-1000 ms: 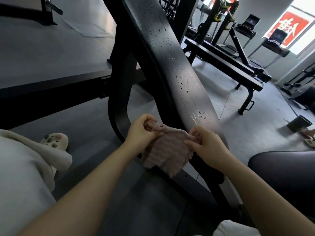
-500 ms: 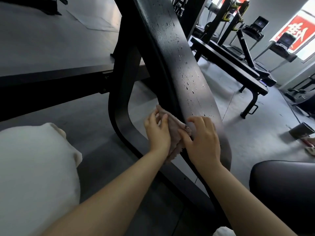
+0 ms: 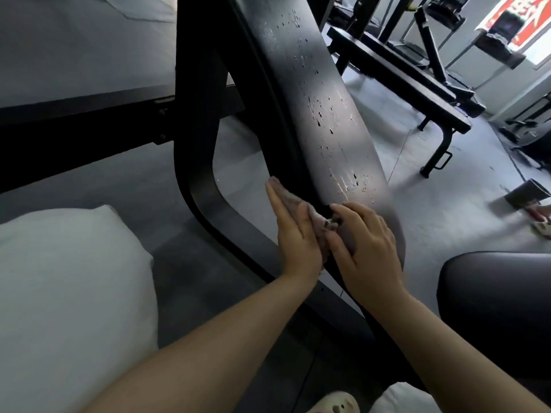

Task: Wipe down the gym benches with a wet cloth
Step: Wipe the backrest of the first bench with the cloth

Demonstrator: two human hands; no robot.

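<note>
The cloth (image 3: 301, 208), held up unfolded a second ago, is now pressed against the pad (image 3: 331, 120) edge by the flat left hand (image 3: 293, 234); the right hand (image 3: 368, 239) is laid flat on the pad, holding nothing: wiping has begun.

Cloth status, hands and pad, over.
Left hand flat, pressing cloth on pad edge. Right hand on pad, thumb on cloth. Pad cracked, nothing in the way.

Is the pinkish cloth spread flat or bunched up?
Bunched: the pinkish cloth is crumpled between left hand and right hand against the black pad's edge.
</note>
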